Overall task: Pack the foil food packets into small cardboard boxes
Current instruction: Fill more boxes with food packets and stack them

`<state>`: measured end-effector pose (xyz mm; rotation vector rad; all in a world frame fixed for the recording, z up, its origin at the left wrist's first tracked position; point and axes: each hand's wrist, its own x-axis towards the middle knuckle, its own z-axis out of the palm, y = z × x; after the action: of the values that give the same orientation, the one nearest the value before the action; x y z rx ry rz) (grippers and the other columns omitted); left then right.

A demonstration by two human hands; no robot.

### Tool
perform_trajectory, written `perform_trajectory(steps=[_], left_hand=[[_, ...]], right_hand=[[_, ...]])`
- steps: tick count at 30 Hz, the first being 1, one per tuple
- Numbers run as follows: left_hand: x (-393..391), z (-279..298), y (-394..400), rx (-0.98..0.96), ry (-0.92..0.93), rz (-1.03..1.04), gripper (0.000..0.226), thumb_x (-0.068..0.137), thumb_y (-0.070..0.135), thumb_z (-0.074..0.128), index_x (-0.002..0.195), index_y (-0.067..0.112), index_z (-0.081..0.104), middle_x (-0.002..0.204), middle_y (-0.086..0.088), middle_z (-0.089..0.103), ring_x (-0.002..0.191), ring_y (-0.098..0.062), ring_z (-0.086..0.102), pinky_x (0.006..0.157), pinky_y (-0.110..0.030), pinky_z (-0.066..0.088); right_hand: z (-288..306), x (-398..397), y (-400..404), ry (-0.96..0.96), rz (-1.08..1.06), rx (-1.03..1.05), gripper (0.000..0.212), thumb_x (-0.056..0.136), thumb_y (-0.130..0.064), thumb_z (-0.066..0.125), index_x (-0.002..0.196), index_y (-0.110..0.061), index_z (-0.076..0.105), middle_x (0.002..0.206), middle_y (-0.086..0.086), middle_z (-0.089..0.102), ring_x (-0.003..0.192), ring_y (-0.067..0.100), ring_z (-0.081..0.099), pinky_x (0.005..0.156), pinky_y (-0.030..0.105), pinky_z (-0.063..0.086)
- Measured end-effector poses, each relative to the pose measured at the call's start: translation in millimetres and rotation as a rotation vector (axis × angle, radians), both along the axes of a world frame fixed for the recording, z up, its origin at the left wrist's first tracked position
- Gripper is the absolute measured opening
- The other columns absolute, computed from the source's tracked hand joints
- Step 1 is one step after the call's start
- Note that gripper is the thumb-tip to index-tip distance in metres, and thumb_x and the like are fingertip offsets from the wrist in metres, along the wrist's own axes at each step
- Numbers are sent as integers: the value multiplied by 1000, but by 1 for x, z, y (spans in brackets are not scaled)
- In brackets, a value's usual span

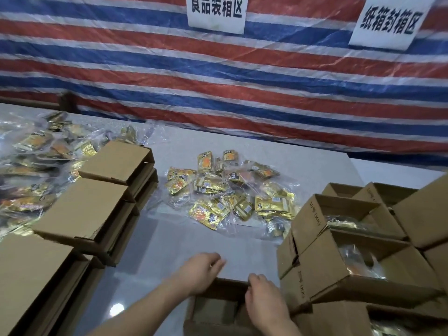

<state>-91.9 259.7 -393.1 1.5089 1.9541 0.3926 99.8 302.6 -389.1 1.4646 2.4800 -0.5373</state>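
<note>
Here, both hands work an open cardboard box at six o'clock: the left hand with loosely curled fingers, the right hand gripping its far rim. Foil food packets lie heaped at twelve o'clock.

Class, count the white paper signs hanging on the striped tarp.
2: one sign at top centre, another sign at top right, both cut off by the frame's upper edge.

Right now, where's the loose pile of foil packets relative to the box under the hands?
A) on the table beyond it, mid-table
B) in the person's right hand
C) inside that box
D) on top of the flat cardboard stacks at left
A: the foil packets lie spread on the table beyond the open box, which shows none of them inside, where the left hand and right hand work.
</note>
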Motion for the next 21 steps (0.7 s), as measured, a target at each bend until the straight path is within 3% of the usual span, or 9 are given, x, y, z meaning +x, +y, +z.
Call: perform_trajectory(steps=[3,5,8,12,15,18,21], left_hand=[[-36,-10,42,22,151,13,30,102,31,41,120,15,58,118,-6,63,109,-26,59,89,-33,46],[-58,-21,74,-40,313,-78,38,100,27,45,136,15,46,133,-7,54,121,-27,53,98,-36,44],[-73,-41,116,-101,630,-271,54,92,17,58,141,12,34,137,-10,47,123,-29,49,97,-38,43],[-77,-73,158,-146,862,-421,91,89,15,63,155,12,1,162,-13,8,148,-30,16,117,-43,23],[-74,-93,178,-252,963,-484,102,90,26,65,153,12,-14,162,-13,-12,151,-30,-2,122,-47,9],[-75,-101,196,-256,931,-441,103,89,27,67,154,10,-10,163,-14,1,150,-33,5,121,-47,14],[-80,-99,206,-195,1000,-476,97,83,47,69,153,9,14,153,-13,28,139,-30,30,112,-41,30]], right_hand=[[1,-2,15,64,-92,-55,33,97,-42,31,117,-28,53,113,-3,58,102,16,57,90,35,48],[3,-4,31,128,-183,-99,42,96,-44,28,122,-25,54,120,-1,58,107,19,57,93,37,47],[4,-10,56,306,-328,-143,40,98,-42,33,122,-20,57,124,-1,59,111,20,56,96,38,47],[2,-23,78,507,-477,-154,30,100,-36,41,117,-20,59,115,1,64,104,21,60,92,38,49],[-5,-32,83,546,-545,-153,25,100,-35,43,114,-22,59,110,0,64,100,20,61,87,36,50],[-13,-38,86,550,-539,-128,19,98,-33,46,106,-23,60,108,-4,64,99,17,60,85,32,48],[-17,-41,84,551,-539,-146,23,98,-32,46,112,-23,61,112,-5,64,103,16,59,89,30,47]])
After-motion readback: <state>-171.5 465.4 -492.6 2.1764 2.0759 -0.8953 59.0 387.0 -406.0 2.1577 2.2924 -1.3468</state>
